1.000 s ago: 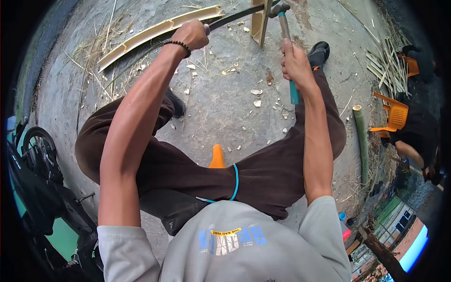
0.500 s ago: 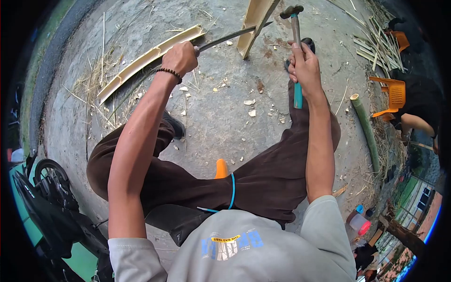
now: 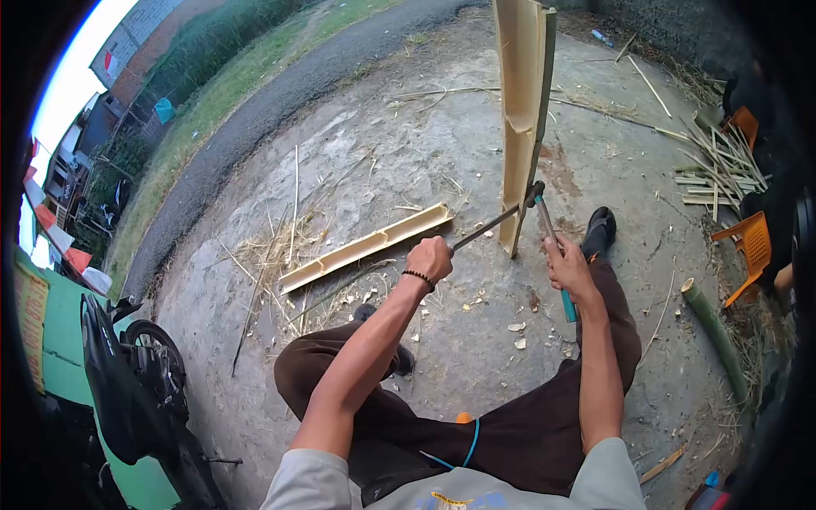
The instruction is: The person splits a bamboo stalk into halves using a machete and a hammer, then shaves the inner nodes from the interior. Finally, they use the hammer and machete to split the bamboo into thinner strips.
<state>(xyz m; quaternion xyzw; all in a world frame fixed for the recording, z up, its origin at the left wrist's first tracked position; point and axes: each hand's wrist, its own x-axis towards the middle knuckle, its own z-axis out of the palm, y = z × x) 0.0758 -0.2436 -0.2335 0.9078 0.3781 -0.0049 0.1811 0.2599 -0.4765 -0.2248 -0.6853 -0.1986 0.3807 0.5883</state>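
My left hand (image 3: pixel 429 260) is closed round the handle of a long dark blade (image 3: pixel 484 229), whose far part crosses the upright split bamboo (image 3: pixel 520 127) near its lower end. In my right hand (image 3: pixel 569 270) is a hammer (image 3: pixel 544 212) with a teal and grey handle. The hammer's head is at the blade's tip, beside the bamboo's right edge; whether they touch is hard to tell. On the ground to the left lies another split bamboo piece (image 3: pixel 365 246), hollow side up.
A green bamboo pole (image 3: pixel 714 327) lies at the right, below an orange chair (image 3: pixel 750 251) with a person close by. Cut strips (image 3: pixel 722 174) are piled farther back. A motorbike (image 3: pixel 140 382) stands at the left. Chips litter the concrete.
The view has tilted up and turned, showing more of the upright bamboo and the road. The hammer head is now at the blade's tip, where before it was apart, above and right.
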